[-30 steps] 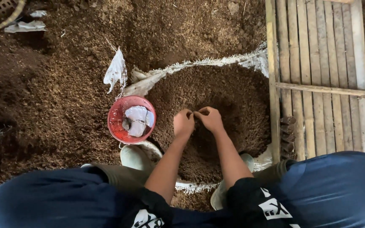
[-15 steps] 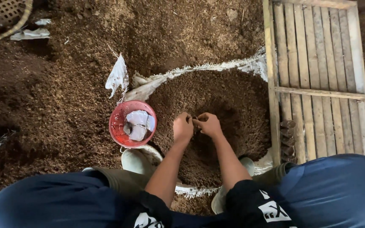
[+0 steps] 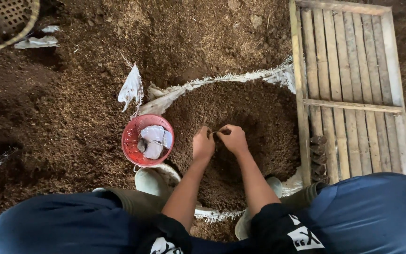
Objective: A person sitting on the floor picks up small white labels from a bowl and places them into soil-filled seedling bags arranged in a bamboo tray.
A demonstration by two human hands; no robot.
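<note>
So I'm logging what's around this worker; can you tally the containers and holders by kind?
Red bowl: 1
Open white sack of brown soil: 1
Slatted wooden tray: 1
Woven basket: 1
Total: 4
Left hand and right hand meet over the sack's soil.

Blue trousers [image 3: 372, 211], olive-and-white rubber boots [image 3: 149, 183], black short-sleeved top with white print [image 3: 283, 230], bare forearms

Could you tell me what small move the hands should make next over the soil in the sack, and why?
Probably press down: both the left hand and right hand meet, fingers pinched, over the soil in the open white sack.
</note>
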